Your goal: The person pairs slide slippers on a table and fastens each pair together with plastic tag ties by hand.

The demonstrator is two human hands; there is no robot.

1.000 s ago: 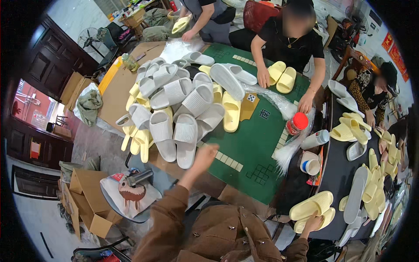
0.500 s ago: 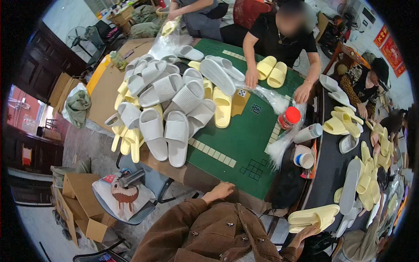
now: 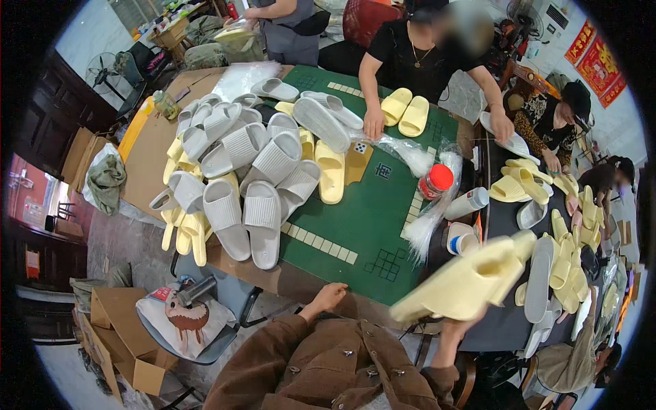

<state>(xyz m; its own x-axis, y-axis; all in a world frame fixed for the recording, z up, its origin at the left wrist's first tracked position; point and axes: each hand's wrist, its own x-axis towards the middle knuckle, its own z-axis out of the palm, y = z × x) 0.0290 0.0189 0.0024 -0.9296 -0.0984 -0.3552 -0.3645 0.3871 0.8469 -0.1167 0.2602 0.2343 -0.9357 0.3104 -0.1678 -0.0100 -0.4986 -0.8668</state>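
My right hand (image 3: 456, 329) grips a pair of pale yellow slippers (image 3: 471, 280), lifted over the right front corner of the green table mat and smeared by motion. My fingers are mostly hidden under the slippers. My left hand (image 3: 326, 298) rests at the front edge of the table with nothing in it, its fingers loosely extended. Beyond it lies a big heap of grey slippers (image 3: 263, 219), with yellow slippers (image 3: 332, 176) among and beneath them. Another yellow pair (image 3: 404, 113) sits at the far side, in front of a co-worker.
A red-lidded jar (image 3: 435, 182), a pale bottle (image 3: 467, 203) and a white cup (image 3: 465, 244) stand along the mat's right side. A dark surface (image 3: 502, 219) at right carries more slippers. Left of me are a chair with a bag (image 3: 188, 321) and a cardboard box (image 3: 130, 335).
My right hand has raised the yellow slippers up and leftward toward the table. The seated co-worker's hand has moved to a grey slipper at right. My left hand stays at the table edge.
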